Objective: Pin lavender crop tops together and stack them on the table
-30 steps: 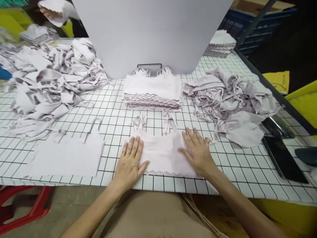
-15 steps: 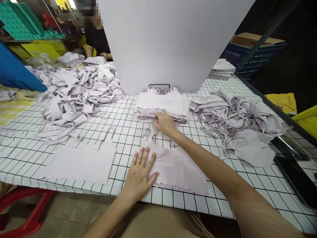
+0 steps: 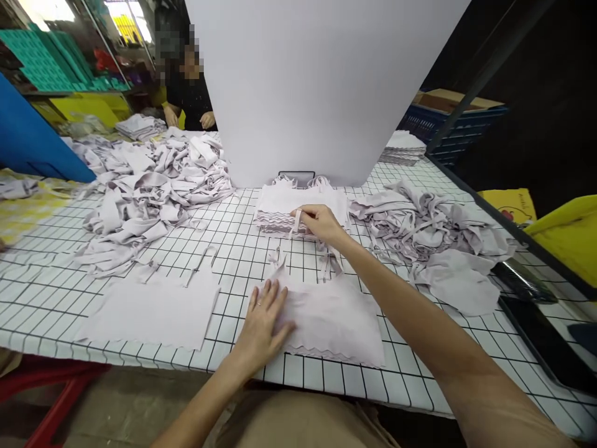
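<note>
A pale pinkish-grey strappy top [image 3: 336, 317] with a wavy hem lies flat before me, its straps at the far side. My left hand [image 3: 263, 330] rests on its left edge, fingers stretched out. Above the straps, my right hand [image 3: 319, 223] pinches a thin pale strap [image 3: 297, 221] that hangs in a loop; which garment it belongs to I cannot tell. Just behind that hand stands a neat stack of folded tops [image 3: 298, 200], partly covered by it. Another top [image 3: 149, 311] is spread out to the left.
Heaped garments lie at the left [image 3: 140, 186] and right [image 3: 433, 218]. A large white panel [image 3: 321, 93] rises behind the stack. A black phone [image 3: 545, 342] lies near the right edge. Across the table is another person [image 3: 189, 102]; a red stool [image 3: 56, 386] stands below left.
My right hand has moved slightly right and now shows a strap between its fingers. The straps of the top before me have shifted. My left hand stays on the fabric.
</note>
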`<action>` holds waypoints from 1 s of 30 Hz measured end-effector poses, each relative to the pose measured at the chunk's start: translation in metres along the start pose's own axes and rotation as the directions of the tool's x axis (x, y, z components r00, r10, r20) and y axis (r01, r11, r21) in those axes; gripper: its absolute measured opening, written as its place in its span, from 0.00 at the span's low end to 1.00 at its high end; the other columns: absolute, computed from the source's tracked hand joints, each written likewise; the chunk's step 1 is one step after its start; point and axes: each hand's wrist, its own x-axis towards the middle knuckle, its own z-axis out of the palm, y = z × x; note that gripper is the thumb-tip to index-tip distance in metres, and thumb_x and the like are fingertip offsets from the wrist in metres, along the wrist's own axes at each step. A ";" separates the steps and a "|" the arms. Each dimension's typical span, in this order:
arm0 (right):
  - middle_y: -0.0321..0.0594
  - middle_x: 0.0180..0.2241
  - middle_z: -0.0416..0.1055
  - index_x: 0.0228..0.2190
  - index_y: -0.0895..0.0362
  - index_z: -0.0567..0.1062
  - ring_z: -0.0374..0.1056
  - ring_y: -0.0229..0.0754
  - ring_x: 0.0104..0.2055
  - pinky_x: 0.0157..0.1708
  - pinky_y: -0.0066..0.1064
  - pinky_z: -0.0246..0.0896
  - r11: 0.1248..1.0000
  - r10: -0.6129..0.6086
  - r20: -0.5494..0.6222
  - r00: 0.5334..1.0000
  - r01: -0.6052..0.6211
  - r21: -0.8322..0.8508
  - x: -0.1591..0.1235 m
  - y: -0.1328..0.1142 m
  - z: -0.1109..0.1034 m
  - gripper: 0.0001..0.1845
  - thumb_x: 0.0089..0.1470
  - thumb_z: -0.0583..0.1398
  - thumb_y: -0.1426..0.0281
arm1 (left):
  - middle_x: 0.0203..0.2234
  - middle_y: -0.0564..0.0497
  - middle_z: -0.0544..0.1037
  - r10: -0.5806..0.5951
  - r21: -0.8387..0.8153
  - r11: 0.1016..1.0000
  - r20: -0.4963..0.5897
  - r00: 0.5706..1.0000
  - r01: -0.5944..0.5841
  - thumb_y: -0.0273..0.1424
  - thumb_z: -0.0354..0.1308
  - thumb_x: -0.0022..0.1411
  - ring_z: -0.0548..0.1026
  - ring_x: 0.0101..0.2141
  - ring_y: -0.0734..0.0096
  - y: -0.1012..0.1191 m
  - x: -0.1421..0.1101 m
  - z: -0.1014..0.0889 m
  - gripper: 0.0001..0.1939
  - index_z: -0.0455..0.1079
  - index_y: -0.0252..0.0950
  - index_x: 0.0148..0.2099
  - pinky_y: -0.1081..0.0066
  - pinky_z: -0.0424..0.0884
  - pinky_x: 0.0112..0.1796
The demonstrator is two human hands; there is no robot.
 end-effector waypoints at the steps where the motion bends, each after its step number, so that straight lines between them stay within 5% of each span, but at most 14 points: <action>1: 0.39 0.29 0.74 0.32 0.59 0.80 0.65 0.38 0.28 0.28 0.29 0.60 0.996 -0.018 -0.002 1.000 0.018 0.091 -0.009 -0.005 -0.004 0.17 0.61 0.55 0.63 | 0.67 0.43 0.61 -0.088 -0.231 0.969 -0.003 0.996 0.086 0.42 0.53 0.69 0.54 0.69 0.52 0.005 0.007 -0.007 0.27 0.63 0.39 0.66 0.43 0.50 0.67; 2: 0.39 0.28 0.74 0.34 0.59 0.81 0.64 0.36 0.26 0.25 0.28 0.59 0.979 -0.038 -0.008 0.999 0.039 0.199 -0.019 -0.009 -0.005 0.17 0.61 0.56 0.62 | 0.65 0.42 0.65 -0.192 -0.475 0.861 0.023 0.981 0.180 0.42 0.52 0.70 0.59 0.67 0.53 0.011 0.016 -0.014 0.24 0.67 0.38 0.63 0.46 0.53 0.66; 4: 0.39 0.28 0.74 0.37 0.59 0.81 0.63 0.34 0.23 0.22 0.27 0.58 0.911 -0.093 -0.042 0.995 0.102 0.399 -0.047 -0.017 -0.002 0.16 0.60 0.58 0.61 | 0.58 0.37 0.73 -0.355 -0.838 0.418 0.205 0.912 0.351 0.41 0.51 0.71 0.69 0.61 0.52 0.023 0.036 -0.024 0.21 0.72 0.33 0.56 0.51 0.61 0.63; 6: 0.40 0.29 0.75 0.37 0.58 0.82 0.65 0.34 0.24 0.23 0.27 0.61 0.858 -0.149 -0.103 0.983 0.180 0.482 -0.079 -0.023 0.005 0.14 0.60 0.58 0.65 | 0.52 0.33 0.78 -0.356 -0.904 -0.027 0.408 0.841 0.427 0.40 0.50 0.72 0.75 0.55 0.52 0.032 0.055 -0.024 0.20 0.74 0.28 0.49 0.54 0.67 0.60; 8: 0.41 0.32 0.77 0.38 0.56 0.82 0.70 0.37 0.30 0.28 0.28 0.67 0.847 -0.174 -0.155 0.972 0.228 0.480 -0.112 -0.024 0.011 0.12 0.60 0.57 0.71 | 0.45 0.34 0.80 -0.349 -0.878 -0.249 0.476 0.807 0.410 0.36 0.52 0.72 0.79 0.49 0.55 0.037 0.069 -0.017 0.16 0.75 0.27 0.43 0.56 0.71 0.56; 10: 0.42 0.36 0.78 0.40 0.54 0.81 0.74 0.40 0.37 0.36 0.32 0.71 0.845 -0.194 -0.146 0.970 0.241 0.477 -0.141 -0.021 0.011 0.14 0.59 0.56 0.75 | 0.39 0.38 0.82 -0.410 -0.887 -0.289 0.455 0.791 0.360 0.31 0.55 0.70 0.81 0.45 0.60 0.038 0.077 -0.007 0.11 0.75 0.29 0.39 0.59 0.74 0.53; 14: 0.44 0.46 0.76 0.50 0.52 0.77 0.72 0.44 0.51 0.51 0.42 0.71 0.874 -0.332 0.109 0.937 0.261 0.411 -0.171 -0.008 -0.002 0.23 0.55 0.56 0.79 | 0.40 0.41 0.82 -0.462 -0.916 -0.236 0.400 0.792 0.325 0.27 0.59 0.66 0.80 0.46 0.60 0.037 0.077 0.004 0.07 0.76 0.29 0.36 0.63 0.75 0.51; 19: 0.44 0.37 0.75 0.41 0.58 0.79 0.72 0.39 0.34 0.31 0.32 0.73 0.937 0.048 0.172 0.984 -0.104 0.334 -0.143 0.001 0.006 0.13 0.60 0.57 0.68 | 0.40 0.43 0.81 -0.466 -0.901 -0.221 0.433 0.772 0.373 0.28 0.59 0.66 0.80 0.41 0.63 0.033 0.074 0.006 0.06 0.77 0.30 0.39 0.61 0.78 0.46; 23: 0.36 0.21 0.70 0.24 0.61 0.74 0.64 0.32 0.18 0.15 0.24 0.62 0.800 0.137 0.595 0.792 -0.443 0.405 -0.112 -0.003 0.029 0.13 0.54 0.63 0.64 | 0.31 0.46 0.80 -0.408 -0.901 -0.160 0.432 0.804 0.403 0.31 0.61 0.65 0.79 0.27 0.68 0.028 0.075 0.009 0.09 0.76 0.30 0.43 0.65 0.80 0.35; 25: 0.32 0.17 0.65 0.19 0.60 0.71 0.62 0.31 0.17 0.14 0.22 0.62 0.761 0.083 0.690 0.719 -0.493 0.422 -0.109 -0.005 0.030 0.16 0.49 0.67 0.64 | 0.32 0.44 0.80 -0.405 -0.891 -0.156 0.452 0.795 0.426 0.32 0.61 0.65 0.78 0.26 0.68 0.025 0.075 0.010 0.11 0.76 0.31 0.45 0.66 0.79 0.32; 30: 0.32 0.19 0.66 0.22 0.62 0.79 0.62 0.29 0.20 0.18 0.21 0.63 0.760 -0.064 0.722 0.689 -0.436 0.483 -0.129 -0.004 -0.001 0.15 0.46 0.70 0.61 | 0.46 0.37 0.79 -0.428 -0.885 -0.240 0.466 0.774 0.399 0.30 0.53 0.71 0.81 0.43 0.60 0.022 0.074 0.010 0.10 0.74 0.29 0.45 0.63 0.79 0.44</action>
